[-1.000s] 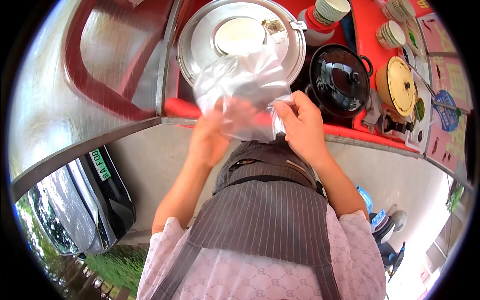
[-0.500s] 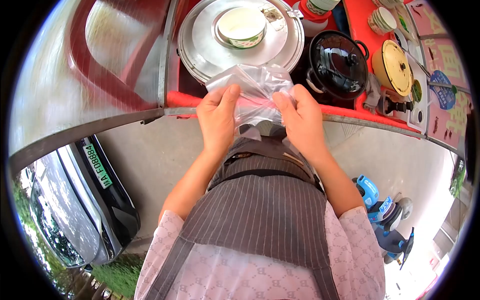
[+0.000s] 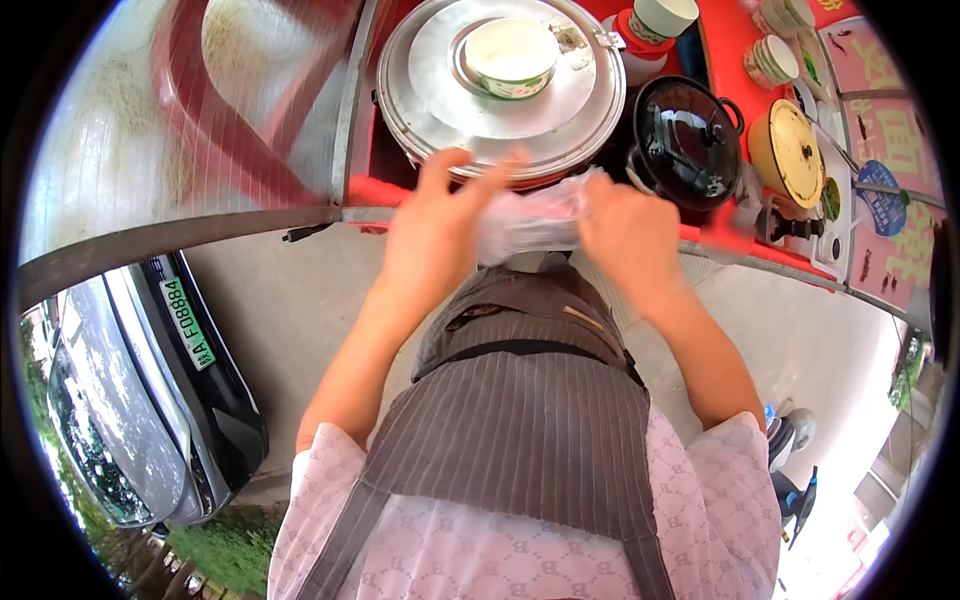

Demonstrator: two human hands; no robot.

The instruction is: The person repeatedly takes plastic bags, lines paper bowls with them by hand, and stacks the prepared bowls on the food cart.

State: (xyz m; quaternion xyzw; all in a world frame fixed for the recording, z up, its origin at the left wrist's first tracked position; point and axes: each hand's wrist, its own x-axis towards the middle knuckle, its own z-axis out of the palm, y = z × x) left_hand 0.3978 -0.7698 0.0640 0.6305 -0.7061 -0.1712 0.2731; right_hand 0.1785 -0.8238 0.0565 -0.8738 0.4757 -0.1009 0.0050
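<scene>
While both hands work at the near edge of the red desk (image 3: 722, 45), going left to right: left hand (image 3: 435, 225) is up with thumb and forefinger spread wide; the other fingers are hidden and motion-blurred, so can't tell if they grip anything. Beyond it, a wide metal lid (image 3: 432, 85) with a bowl (image 3: 512, 58) upright on top. Clear plastic bag (image 3: 530, 225) is between the hands, in front of the desk edge, bunched and blurred; its left side runs up to the left hand. Right hand (image 3: 635, 235) has thumb and forefinger pinching the bag's right end. Next to that hand, just past it, the black pot (image 3: 685, 140), lid on; then the yellow pot (image 3: 795, 155), also covered.

Handling, my read: thin film likely clings, so keep the right pinch light but firm, on the rim only. Get the left thumb between layers, not on both. Pull evenly outward; a jerk could tear it. Stay this side of the bowl, elbows low, right knuckles off the black pot, might be hot.
</scene>
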